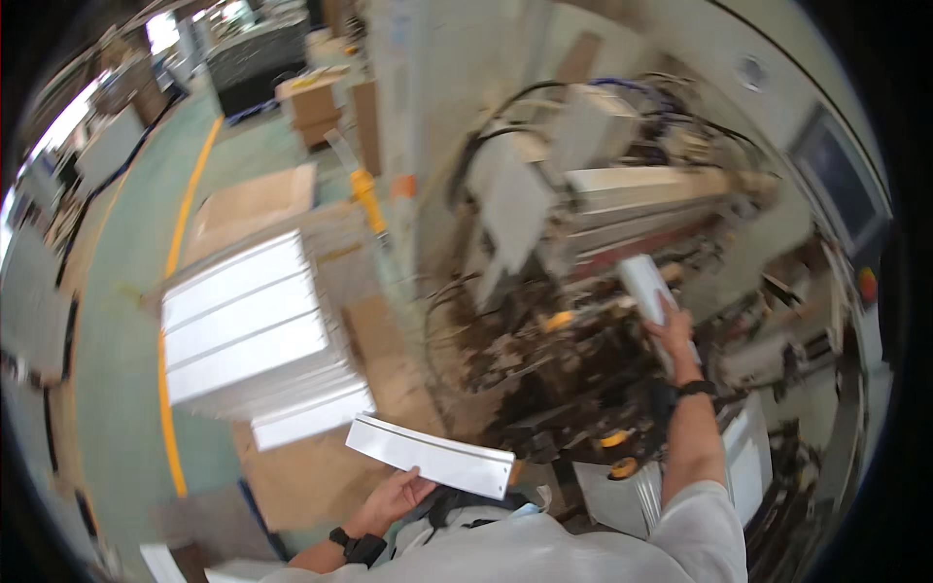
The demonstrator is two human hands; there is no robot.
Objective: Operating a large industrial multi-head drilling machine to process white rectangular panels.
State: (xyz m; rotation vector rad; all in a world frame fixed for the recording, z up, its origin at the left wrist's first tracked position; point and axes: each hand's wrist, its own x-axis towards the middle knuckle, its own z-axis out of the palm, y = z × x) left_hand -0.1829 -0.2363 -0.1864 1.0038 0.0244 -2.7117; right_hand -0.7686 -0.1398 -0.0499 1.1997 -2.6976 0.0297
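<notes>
Pale shirt cloth (544, 559) came closest, on the near side of the cluttered machine (641, 189). Off the machine's near left, the person's left hand (394, 497) pinched a long white panel (431, 455), thumb on its face, fingers tucked beneath and mostly hidden from me. Two small holes showed at the panel's free end. The right hand (673, 335) was stretched out over the machine's near side, its fingers lying over a shorter-looking white piece (643, 287); with the blur, I couldn't tell how tightly they gripped. Left of the machine, a stack of white panels (248, 311) stood near some brown cardboard (292, 486).

I'd have worried about that long panel: held toward one end, it could tip if the thumb eased, and its free end might dip or knock something. Out by the machine, a loose hold could let the white piece slide and scuff against the hard parts below, and the dark wristband (696, 388) could snag if the arm dropped too low.
</notes>
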